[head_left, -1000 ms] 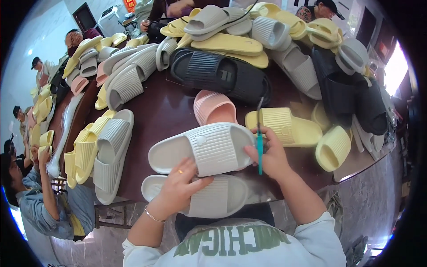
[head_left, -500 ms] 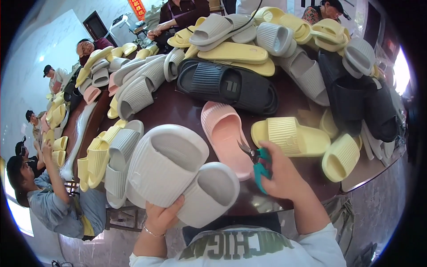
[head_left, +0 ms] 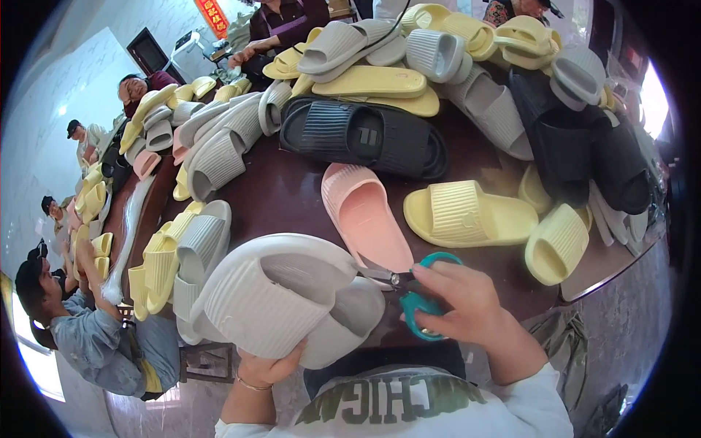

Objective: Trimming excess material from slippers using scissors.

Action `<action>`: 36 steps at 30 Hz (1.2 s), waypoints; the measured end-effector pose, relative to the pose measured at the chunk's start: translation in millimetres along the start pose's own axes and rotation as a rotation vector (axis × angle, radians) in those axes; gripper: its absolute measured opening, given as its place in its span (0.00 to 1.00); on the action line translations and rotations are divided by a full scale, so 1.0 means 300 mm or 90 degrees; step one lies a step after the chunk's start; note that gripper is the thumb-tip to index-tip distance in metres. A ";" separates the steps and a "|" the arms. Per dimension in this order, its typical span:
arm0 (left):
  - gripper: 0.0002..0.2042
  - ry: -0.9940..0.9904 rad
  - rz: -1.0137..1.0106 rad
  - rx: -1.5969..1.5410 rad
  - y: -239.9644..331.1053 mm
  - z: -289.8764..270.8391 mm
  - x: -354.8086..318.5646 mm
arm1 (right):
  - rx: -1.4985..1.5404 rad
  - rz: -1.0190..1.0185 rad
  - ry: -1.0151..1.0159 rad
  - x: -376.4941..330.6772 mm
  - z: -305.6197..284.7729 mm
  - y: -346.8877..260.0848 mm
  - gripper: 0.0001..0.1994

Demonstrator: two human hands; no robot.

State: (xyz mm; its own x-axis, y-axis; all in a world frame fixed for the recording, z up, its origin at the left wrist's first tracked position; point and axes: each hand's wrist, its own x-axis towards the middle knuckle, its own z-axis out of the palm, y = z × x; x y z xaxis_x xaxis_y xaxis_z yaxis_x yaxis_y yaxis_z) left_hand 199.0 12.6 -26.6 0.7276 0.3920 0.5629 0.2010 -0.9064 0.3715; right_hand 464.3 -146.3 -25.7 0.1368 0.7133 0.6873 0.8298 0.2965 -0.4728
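Note:
My left hand (head_left: pixel 269 365) is closed on a pair of light grey slippers (head_left: pixel 266 310), tilted up over the table's near edge. The larger-looking one overlaps the other, and both have ribbed straps. In my right hand (head_left: pixel 467 303) are scissors (head_left: pixel 418 314) with teal handles, the handles spread apart. Their blades reach the right edge of the grey slippers; whether they touch or cut anything is too small to tell. Just beyond the scissors lies a pink slipper (head_left: pixel 365 219) on the dark red table (head_left: pixel 292 197).
A yellow slipper (head_left: pixel 467 212) lies to the right, a black pair (head_left: pixel 365 139) behind. Heaps of grey, yellow and black slippers ring the table. At left, yellow slippers (head_left: pixel 164 255) stand beside a grey one (head_left: pixel 201 252). A person in denim blue (head_left: pixel 109 328) sits at far left.
The scissors have moved down and left from over the pink slipper to the grey slippers' edge, their handles spreading wider. The grey slippers have tilted and sunk slightly in my left hand.

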 end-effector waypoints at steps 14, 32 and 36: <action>0.17 -0.044 0.075 0.041 -0.021 -0.028 -0.004 | -0.046 -0.002 -0.031 0.007 -0.037 -0.033 0.30; 0.18 -0.068 0.094 0.080 -0.040 -0.034 -0.016 | 0.033 0.061 -0.049 -0.007 -0.038 -0.034 0.31; 0.17 -0.084 0.083 0.063 -0.034 -0.042 -0.005 | 0.026 0.055 -0.047 0.003 -0.044 -0.043 0.31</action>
State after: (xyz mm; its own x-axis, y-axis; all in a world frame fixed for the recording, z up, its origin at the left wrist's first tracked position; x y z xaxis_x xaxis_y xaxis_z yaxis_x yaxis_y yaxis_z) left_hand 187.6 23.4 -22.0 0.8300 0.2524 0.4974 0.1584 -0.9617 0.2236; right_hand 460.8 -157.9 -11.5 0.1653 0.7817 0.6013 0.7939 0.2562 -0.5514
